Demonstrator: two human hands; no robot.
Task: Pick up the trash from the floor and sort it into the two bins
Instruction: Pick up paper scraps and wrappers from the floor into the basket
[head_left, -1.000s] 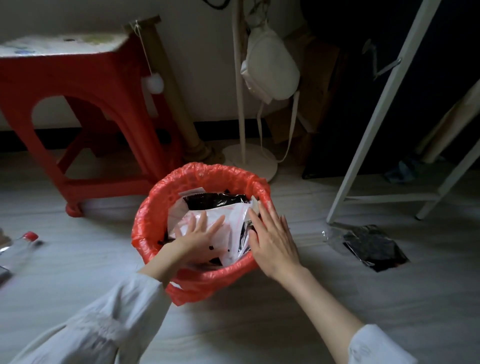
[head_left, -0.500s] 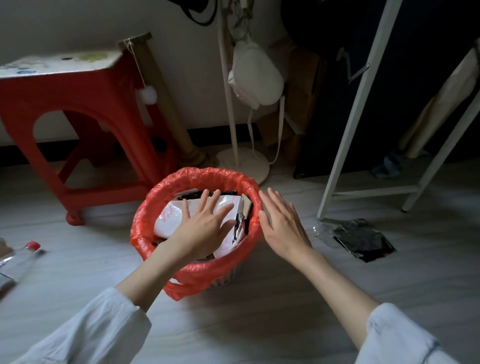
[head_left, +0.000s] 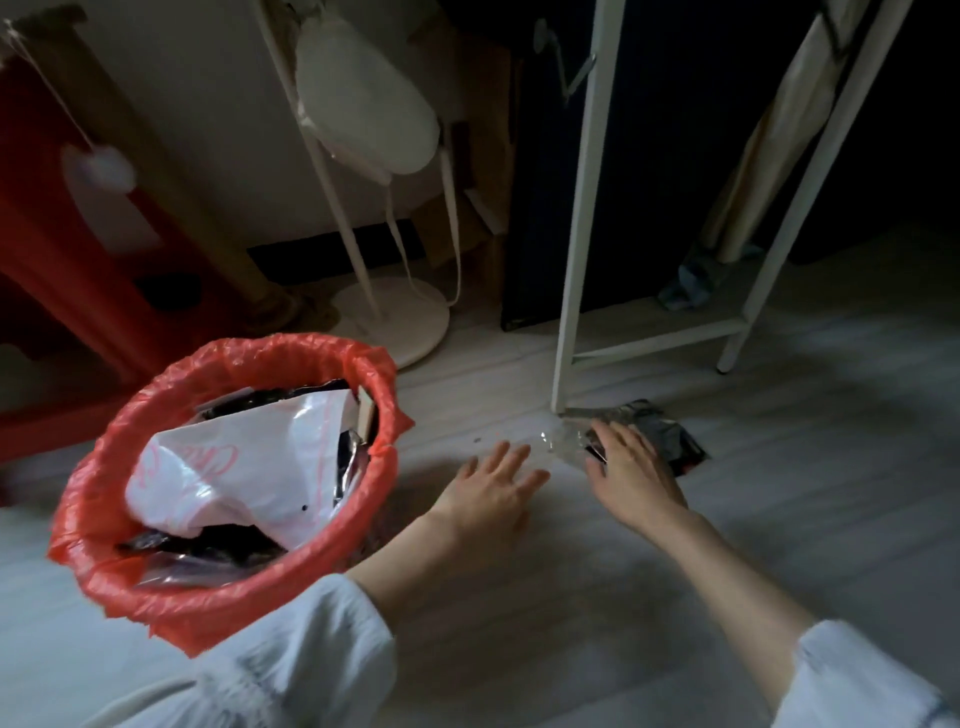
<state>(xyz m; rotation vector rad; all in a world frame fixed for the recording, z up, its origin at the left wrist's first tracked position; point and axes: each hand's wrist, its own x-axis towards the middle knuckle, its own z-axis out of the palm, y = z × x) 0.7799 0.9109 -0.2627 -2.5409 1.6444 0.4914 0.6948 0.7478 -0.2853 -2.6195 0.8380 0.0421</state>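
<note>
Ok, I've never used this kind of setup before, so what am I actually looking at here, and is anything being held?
There is no machine here: a person works with two bare hands, and the one picture comes from a camera worn on the head, looking forward and down. The left hand is spread open just above the floor, holding nothing. The right hand lies with straight fingers on a dark plastic wrapper, which is on the floor beside a white rack leg; it has not gripped it yet. To the left stands a bin with a red liner, already holding a white plastic bag and dark wrappers. Behind it are a red stool and a white stand base.
</note>
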